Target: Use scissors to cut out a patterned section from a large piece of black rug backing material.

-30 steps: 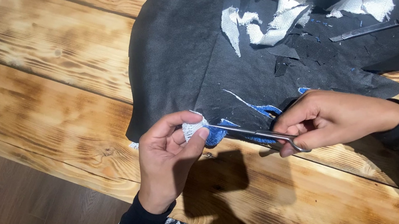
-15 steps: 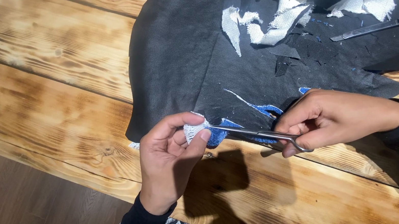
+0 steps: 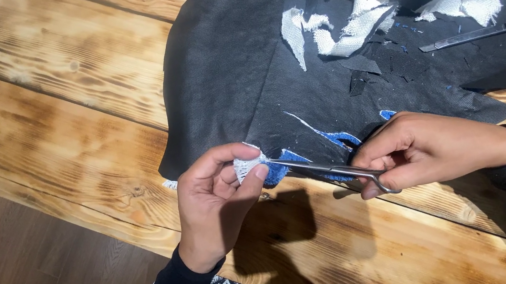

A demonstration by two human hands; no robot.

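On the left, my left hand [image 3: 218,198] pinches a small white mesh scrap [image 3: 247,165] between thumb and fingertips, at the near edge of the black fabric [image 3: 238,79] on the wooden table [image 3: 42,124]. Moving right, slim metal scissors [image 3: 325,168] run from that scrap, over a blue patch [image 3: 282,167], to my right hand [image 3: 423,149], which is closed around their handles. The tips sit very near my left fingertips, so a slip could nick them, or a loose pinch could drop the scrap. Far right lies a metal blade [image 3: 473,35] beside white shreds [image 3: 355,24].

A wooden table [image 3: 55,122] carries a black fabric sheet [image 3: 244,78].
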